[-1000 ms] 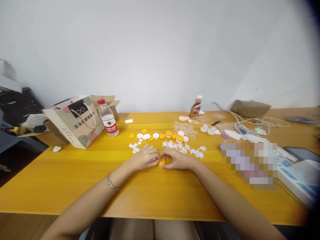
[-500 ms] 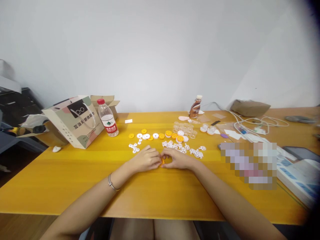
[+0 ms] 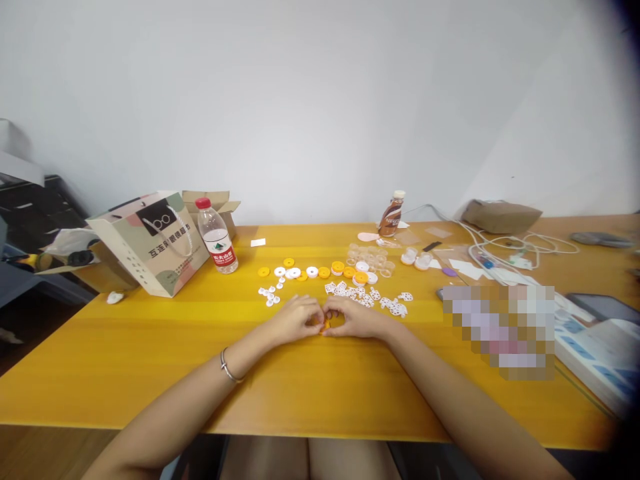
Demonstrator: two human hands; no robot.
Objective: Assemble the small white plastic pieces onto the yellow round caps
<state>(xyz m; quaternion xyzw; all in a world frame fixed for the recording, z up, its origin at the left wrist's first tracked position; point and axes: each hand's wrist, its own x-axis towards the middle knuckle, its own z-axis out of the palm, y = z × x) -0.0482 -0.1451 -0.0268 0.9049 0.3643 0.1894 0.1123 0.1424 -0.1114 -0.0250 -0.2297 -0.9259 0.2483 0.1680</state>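
Orange disc sits low over the table, near the middle of the front half, pinched between both hands. Only a sliver shows. Left hand has its fingertips curled in and pressed on the disc's left side. Right hand does the same on the right side, thumbs nearly touching. Left wrist has one bracelet.

Just behind the hands are white lattice pieces, a loose patch, too tangled to count. To their left are small white bits, also uncounted. Behind those is a row of discs, roughly seven orange and five white, some stacked, so the count is unsure. Clear cups are clustered behind the row's right end; number and contents cannot be told.

Containers:
- One water bottle, upright, with a red cap and a red label band with white Chinese characters. Fill level unclear.
- One paper bag, tilted, just left of the water bottle. It has a black square with "bo" and a line of Chinese characters under it. Contents are hidden.
- One cardboard box behind the bag, flaps open, inside not visible.
- One brown drink bottle, upright at the back, capped, label too small to read.

Far right are white cables, one brown pouch and an open book.
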